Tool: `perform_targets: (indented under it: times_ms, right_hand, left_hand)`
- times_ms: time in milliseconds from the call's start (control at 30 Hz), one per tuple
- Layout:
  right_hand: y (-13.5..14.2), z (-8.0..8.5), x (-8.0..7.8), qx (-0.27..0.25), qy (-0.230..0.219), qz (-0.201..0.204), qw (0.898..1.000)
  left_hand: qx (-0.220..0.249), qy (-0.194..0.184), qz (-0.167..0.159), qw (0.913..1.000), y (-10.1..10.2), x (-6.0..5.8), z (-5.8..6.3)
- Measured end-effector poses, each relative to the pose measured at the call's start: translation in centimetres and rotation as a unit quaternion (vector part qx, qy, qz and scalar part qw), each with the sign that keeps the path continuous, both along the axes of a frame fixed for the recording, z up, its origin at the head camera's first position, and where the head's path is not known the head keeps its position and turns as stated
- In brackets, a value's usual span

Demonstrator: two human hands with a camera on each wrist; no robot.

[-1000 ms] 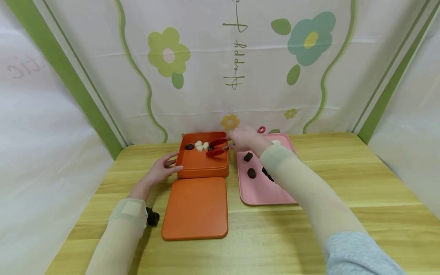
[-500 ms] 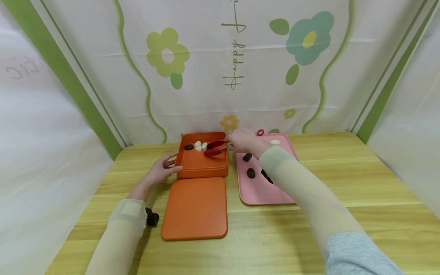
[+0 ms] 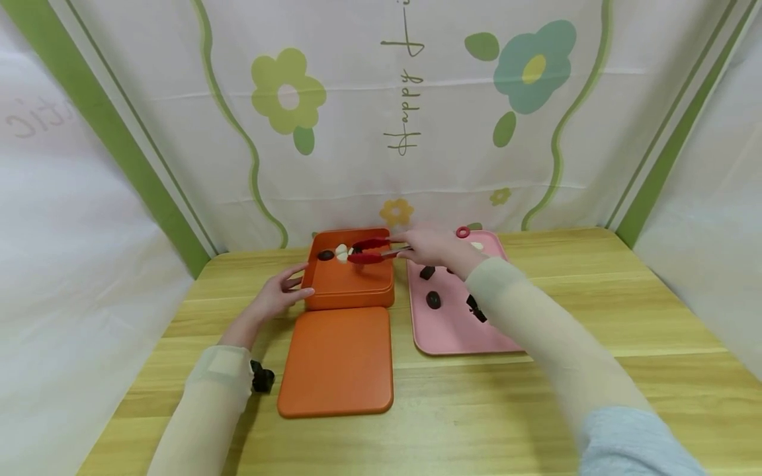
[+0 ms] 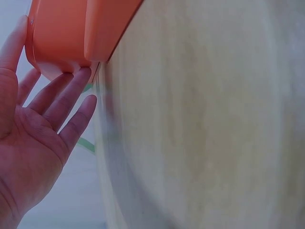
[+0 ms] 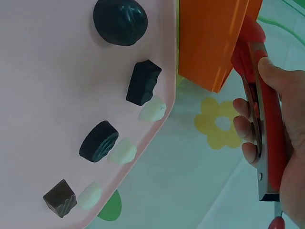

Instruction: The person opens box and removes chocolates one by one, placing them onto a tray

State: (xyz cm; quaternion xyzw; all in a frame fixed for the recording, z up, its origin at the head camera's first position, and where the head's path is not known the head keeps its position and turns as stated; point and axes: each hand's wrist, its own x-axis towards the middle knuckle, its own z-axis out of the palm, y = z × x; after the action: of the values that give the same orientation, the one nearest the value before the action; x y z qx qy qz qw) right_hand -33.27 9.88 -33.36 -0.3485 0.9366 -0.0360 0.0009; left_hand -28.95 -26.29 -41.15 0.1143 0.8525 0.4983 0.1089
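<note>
Head view, red-and-silver tongs point(image 3: 368, 258), orange box point(image 3: 350, 301)

Wood-grain worktop point(image 3: 631, 297) beneath left hand point(image 3: 276, 295) and right hand point(image 3: 428, 247). Beyond both: white flower-printed cloth point(image 3: 345, 165). Outward of left hand: green band point(image 3: 113, 135), white side cloth point(image 3: 71, 277).

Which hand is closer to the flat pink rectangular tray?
Right. The right hand is by the far end of the pink tray; the left hand touches the left side of the square orange box, which stands between it and the tray.

Cream forearm sleeves point(image 3: 548, 344), pale wristbands point(image 3: 221, 363) and a grey right sleeve point(image 3: 634, 439) are worn.
</note>
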Motion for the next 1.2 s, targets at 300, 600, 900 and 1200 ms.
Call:
perform_targets:
  times_ms: [300,600,900,1200]
  right_hand:
    - [3.0,0.9,1.9,-0.055,0.048,0.025,0.997]
    - [6.0,1.9,4.7,-0.044,0.078,0.005,0.996]
    - [8.7,2.4,7.0,-0.051,0.11,0.008,0.993]
    - [11.3,2.3,8.3,-0.059,0.13,0.007,0.99]
  left_hand:
    - [0.0,-0.003,0.0,1.0,0.2,0.2,0.2]
    - [0.007,-0.007,-0.002,1.0,0.1,0.1,0.0]
    - [0.008,-0.004,0.004,1.0,0.0,-0.1,-0.2]
    - [0.006,0.0,-0.008,1.0,0.0,0.1,0.0]
